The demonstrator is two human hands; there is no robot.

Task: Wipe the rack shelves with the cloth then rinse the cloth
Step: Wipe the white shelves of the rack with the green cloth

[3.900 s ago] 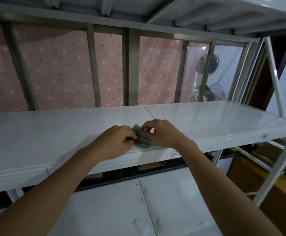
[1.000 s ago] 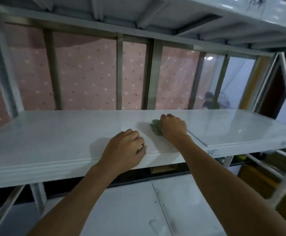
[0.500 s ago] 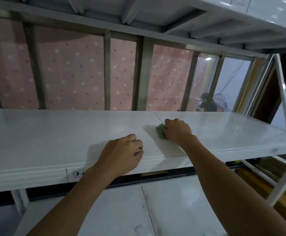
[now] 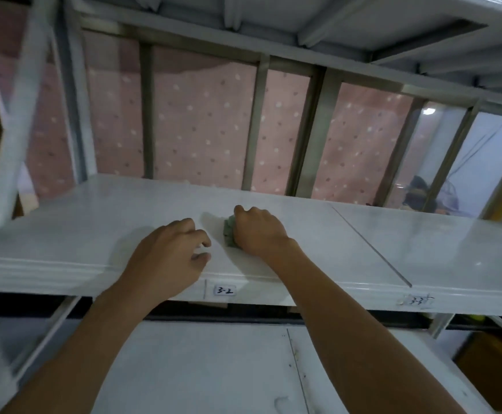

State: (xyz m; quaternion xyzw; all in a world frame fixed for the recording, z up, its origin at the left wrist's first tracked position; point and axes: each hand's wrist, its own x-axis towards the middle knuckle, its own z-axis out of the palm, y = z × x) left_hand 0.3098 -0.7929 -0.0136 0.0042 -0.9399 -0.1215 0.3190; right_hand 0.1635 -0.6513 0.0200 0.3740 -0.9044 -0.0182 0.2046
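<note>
A white rack shelf [image 4: 79,234] runs across the view at chest height. My right hand [image 4: 258,230] grips a small bunched green cloth [image 4: 229,231] and presses it on the shelf top near the middle; only the cloth's left edge shows past my fingers. My left hand [image 4: 169,258] rests on the shelf's front part just left of the cloth, with fingers loosely curled and nothing in it. A seam [image 4: 372,249] between two shelf panels runs to the right of my right hand.
A lower white shelf [image 4: 214,369] lies beneath, and another shelf [image 4: 363,22] sits overhead. Grey metal uprights [image 4: 309,132] stand behind, before a pink dotted curtain [image 4: 202,124]. A white rack post [image 4: 13,115] rises at the left. Labels 3-2 [image 4: 224,291] and 3-3 mark the front edge.
My right hand has slid the cloth leftward along the shelf, away from the panel seam. My left hand has kept beside it, and the view has shifted left.
</note>
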